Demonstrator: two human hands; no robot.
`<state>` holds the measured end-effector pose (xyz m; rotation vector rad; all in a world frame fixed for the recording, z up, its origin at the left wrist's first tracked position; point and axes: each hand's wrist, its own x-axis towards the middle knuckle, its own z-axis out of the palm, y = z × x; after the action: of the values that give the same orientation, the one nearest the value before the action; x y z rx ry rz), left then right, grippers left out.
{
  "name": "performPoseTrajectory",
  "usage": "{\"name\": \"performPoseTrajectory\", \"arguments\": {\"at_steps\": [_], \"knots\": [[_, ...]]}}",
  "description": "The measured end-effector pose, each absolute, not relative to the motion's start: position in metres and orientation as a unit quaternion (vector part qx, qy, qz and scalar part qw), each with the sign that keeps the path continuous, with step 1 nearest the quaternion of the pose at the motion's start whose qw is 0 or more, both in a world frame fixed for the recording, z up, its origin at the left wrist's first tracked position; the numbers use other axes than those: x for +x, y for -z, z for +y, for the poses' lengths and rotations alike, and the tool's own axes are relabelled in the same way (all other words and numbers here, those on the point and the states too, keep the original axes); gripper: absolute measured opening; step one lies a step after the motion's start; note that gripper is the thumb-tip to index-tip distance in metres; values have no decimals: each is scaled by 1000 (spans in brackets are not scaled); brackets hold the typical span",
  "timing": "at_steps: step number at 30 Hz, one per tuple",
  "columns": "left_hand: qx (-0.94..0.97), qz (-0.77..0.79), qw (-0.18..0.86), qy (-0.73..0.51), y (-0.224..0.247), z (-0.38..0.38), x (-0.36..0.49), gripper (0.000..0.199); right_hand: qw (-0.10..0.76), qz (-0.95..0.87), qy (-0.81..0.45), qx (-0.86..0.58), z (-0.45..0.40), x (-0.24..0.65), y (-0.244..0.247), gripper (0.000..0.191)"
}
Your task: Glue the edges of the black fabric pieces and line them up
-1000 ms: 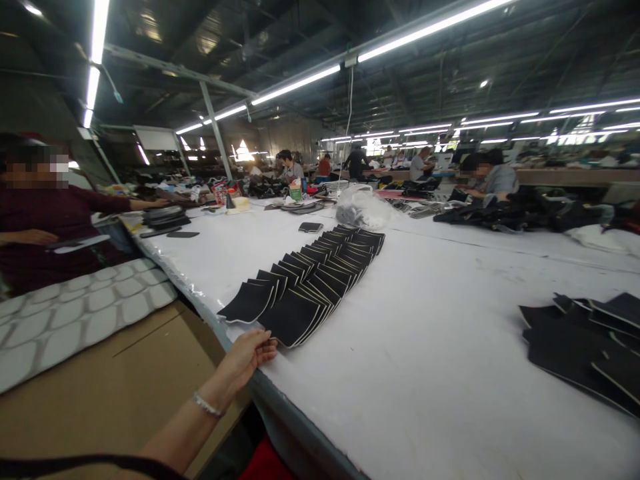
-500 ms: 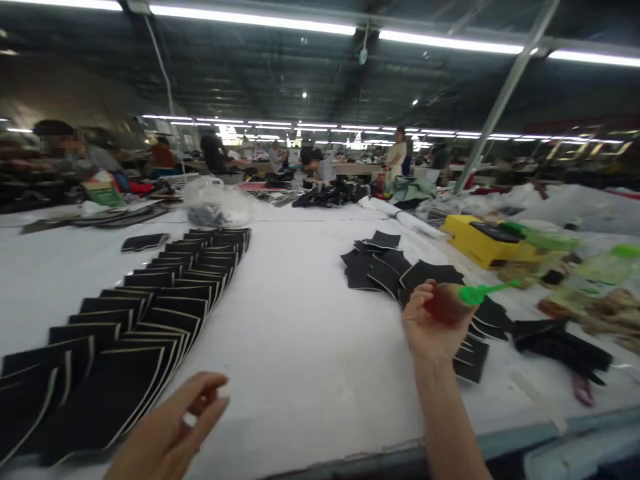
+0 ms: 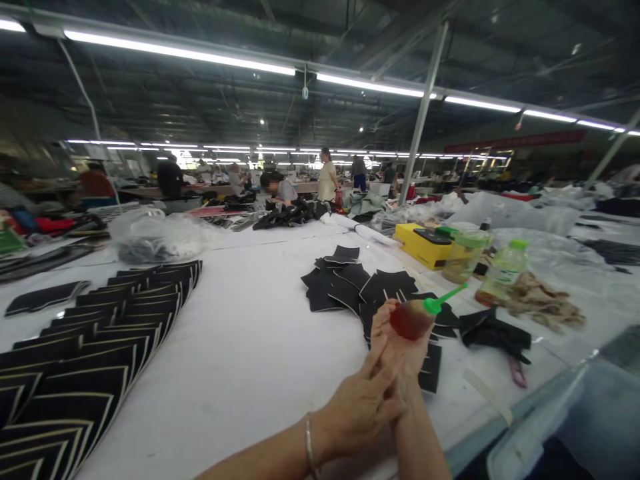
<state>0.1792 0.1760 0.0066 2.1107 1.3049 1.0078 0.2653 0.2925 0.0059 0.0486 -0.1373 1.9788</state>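
Observation:
My right hand (image 3: 403, 350) holds a small squeeze bottle (image 3: 411, 320) of reddish-brown liquid, its green nozzle pointing up and to the right. My left hand (image 3: 363, 407), with a bracelet at the wrist, touches the palm and wrist of my right hand; whether its fingers hold anything is hidden. Behind and beside the bottle lies a loose pile of black cut pieces (image 3: 345, 283). Overlapping rows of black pieces with pale edges (image 3: 100, 360) run along the left of the white table (image 3: 240, 360).
A yellow box (image 3: 423, 247) with a dark object on top, an open jar (image 3: 463, 257), a green-capped bottle (image 3: 505, 267) and a crumpled brown cloth (image 3: 543, 300) stand at the right. A clear plastic bag (image 3: 155, 237) lies at the back left. People are in the background.
My left hand has moved right from beside the black rows to my right hand. The bottle is still held. The view has turned to the right.

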Motion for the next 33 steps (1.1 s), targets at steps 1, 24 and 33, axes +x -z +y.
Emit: {"name": "performPoseTrajectory", "arguments": {"at_steps": [1,24,33], "knots": [[767,463,257,-362,-10,175,168,58,553,-64,-830,33,293,267,-8,53],[371,679,305,-555,-20,290,49,15,588,-83,-802,-63,297,259,-9,62],[666,649,162,-330,-34,106,17,30,552,-18,-832,-56,289,252,-15,64]]}}
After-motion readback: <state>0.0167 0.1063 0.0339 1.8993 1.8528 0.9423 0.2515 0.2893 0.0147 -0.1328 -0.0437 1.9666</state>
